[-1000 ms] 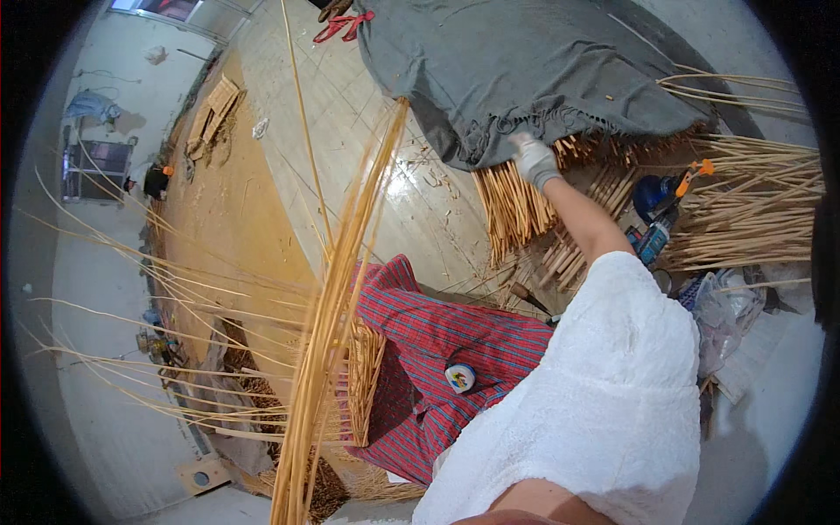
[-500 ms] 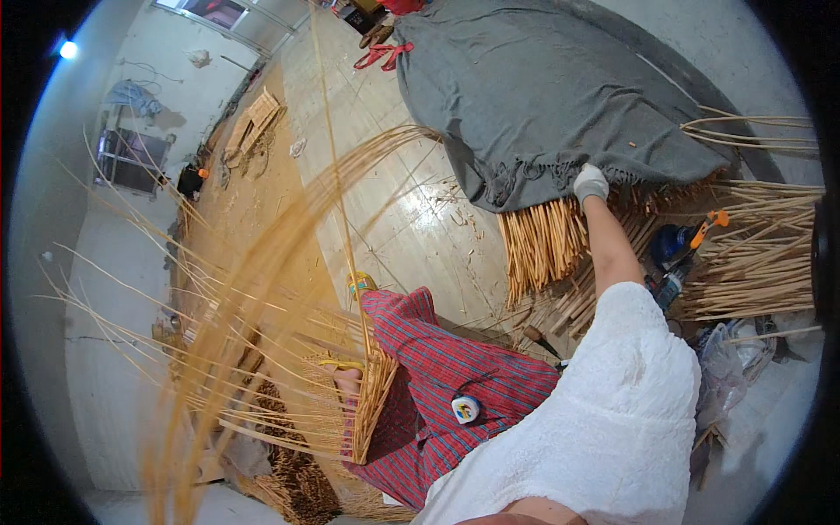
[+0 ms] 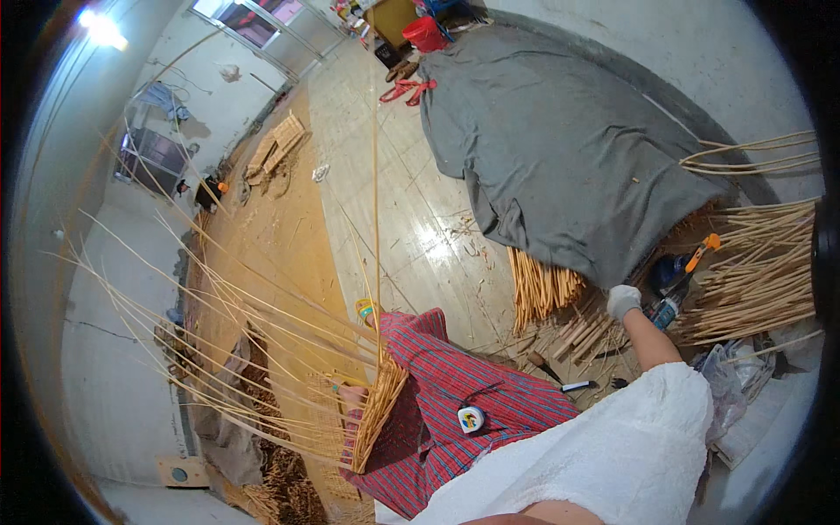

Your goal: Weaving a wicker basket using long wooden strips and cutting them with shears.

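Observation:
My right hand (image 3: 624,301), in a white glove, grips the edge of a large grey blanket (image 3: 560,140), which stretches taut to it over a bundle of cut rods (image 3: 544,284). A half-woven wicker piece (image 3: 378,411) rests against my lap, which is covered by a red plaid cloth (image 3: 472,372). Long loose canes (image 3: 254,350) fan out from it to the left, and one cane (image 3: 376,219) stands straight up. My left hand is out of the picture. Thin blurred strands show along the left rim.
A small tape measure (image 3: 472,419) lies on the plaid cloth. Right of my hand are an orange-handled tool (image 3: 703,251) and more bundled rods (image 3: 752,271). Dark-handled tools (image 3: 542,363) lie on the floor. Farther off are a red bucket (image 3: 424,34) and a wooden slatted piece (image 3: 277,144).
My right hand has drawn the blanket edge nearer and rightward, covering more rods. The blurred cane bundle has swung out toward the left rim. The view has shifted slightly.

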The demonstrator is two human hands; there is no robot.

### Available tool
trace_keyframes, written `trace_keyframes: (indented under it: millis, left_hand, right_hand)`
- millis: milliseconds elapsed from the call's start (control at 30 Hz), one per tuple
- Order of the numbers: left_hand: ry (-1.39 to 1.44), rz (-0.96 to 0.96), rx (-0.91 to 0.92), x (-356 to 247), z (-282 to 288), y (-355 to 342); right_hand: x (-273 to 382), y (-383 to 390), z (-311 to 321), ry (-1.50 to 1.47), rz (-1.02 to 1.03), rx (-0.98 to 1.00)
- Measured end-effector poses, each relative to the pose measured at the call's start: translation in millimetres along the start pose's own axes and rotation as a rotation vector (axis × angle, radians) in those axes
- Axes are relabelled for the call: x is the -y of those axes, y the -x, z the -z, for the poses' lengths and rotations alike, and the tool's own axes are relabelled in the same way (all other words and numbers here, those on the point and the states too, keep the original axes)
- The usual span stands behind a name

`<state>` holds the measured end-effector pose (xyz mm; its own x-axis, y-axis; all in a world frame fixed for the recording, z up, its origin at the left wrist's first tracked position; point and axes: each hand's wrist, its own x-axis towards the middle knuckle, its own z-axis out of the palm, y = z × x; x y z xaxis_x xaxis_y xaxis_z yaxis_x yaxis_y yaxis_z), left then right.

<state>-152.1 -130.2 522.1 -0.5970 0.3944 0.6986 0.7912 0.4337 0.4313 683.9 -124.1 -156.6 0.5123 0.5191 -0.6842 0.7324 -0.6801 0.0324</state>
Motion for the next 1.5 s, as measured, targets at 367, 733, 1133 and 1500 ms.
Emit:
trace_keyframes:
  millis: [367,733,1133,1500]
  left_hand:
    - [0.39,-0.005,0.863,43.2,-280.6,225.7]
    - [-0.292,-0.67,0.867,139.7,-253.9,416.3]
    - [-0.036,-0.472,1.314,148.6,-223.9,425.1]
    - [0.161,-0.041,1.242,123.2,-252.7,419.4]
  right_hand:
    - [155.0,114.5,96.0,-0.121,0.88,-0.052]
    - [363.8,359.2,40.5,-0.272,2.177,-0.06]
    - [387.2,274.6,-4.2,0.412,1.491,0.131]
    - [338.5,302.0,7.6,0.091,1.829,-0.039]
